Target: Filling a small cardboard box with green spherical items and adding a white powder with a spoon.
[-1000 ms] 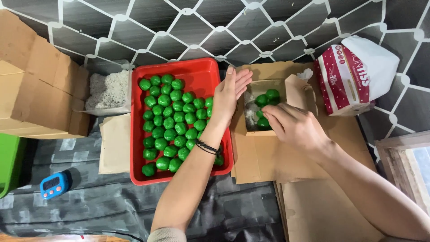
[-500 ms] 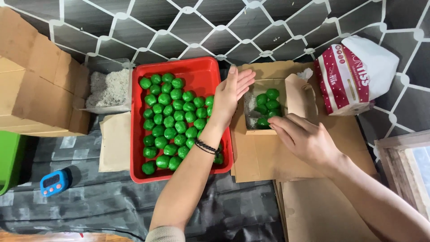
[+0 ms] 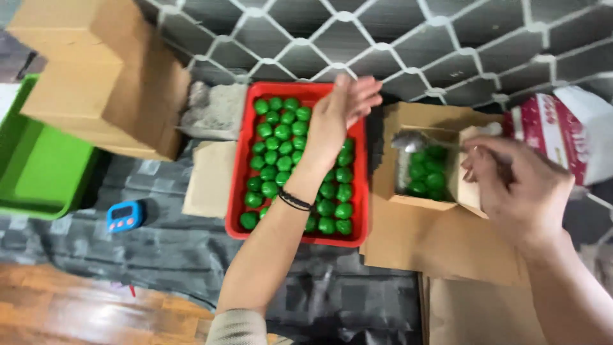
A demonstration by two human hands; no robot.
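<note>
While the left hand (image 3: 338, 121) hangs over the far end of the red tray (image 3: 241, 185), fingers spread and empty, it stands edge-on beside the small cardboard box (image 3: 391, 160) without clearly touching it — a placement that reads as steadying or shielding the box's near wall. The right hand (image 3: 520, 185) pinches the handle of a metal spoon (image 3: 412, 140), whose bowl rests above the green balls (image 3: 426, 172) already in the box. The remaining green balls (image 3: 281, 147) fill the tray in loose rows — a blue timer (image 3: 124, 216) and a green bin (image 3: 38, 166) lie well apart to the left.
</note>
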